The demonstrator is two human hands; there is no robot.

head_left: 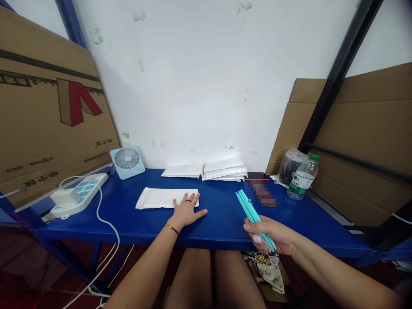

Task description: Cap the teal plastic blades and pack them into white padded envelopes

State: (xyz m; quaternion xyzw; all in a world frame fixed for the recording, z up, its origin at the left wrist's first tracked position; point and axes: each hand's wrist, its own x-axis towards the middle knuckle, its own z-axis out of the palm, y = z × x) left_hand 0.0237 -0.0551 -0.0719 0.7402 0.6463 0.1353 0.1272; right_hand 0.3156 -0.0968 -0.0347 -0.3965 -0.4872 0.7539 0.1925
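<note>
My left hand lies spread on the right end of a white padded envelope, fingers apart, with the thumb reaching onto the blue tabletop. The envelope is flat on the table, its left end slightly flared. In my right hand is a bundle of several thin turquoise sticks, held above the table's front edge and slanting up to the left. Their exact kind I cannot make out. A small whitish patch shows on one finger of that hand.
Behind lie a white envelope and a stack of white envelopes. A phone rests right of them, near a bottle and a bagged dark cup. At left are a small fan, a power strip and a cable.
</note>
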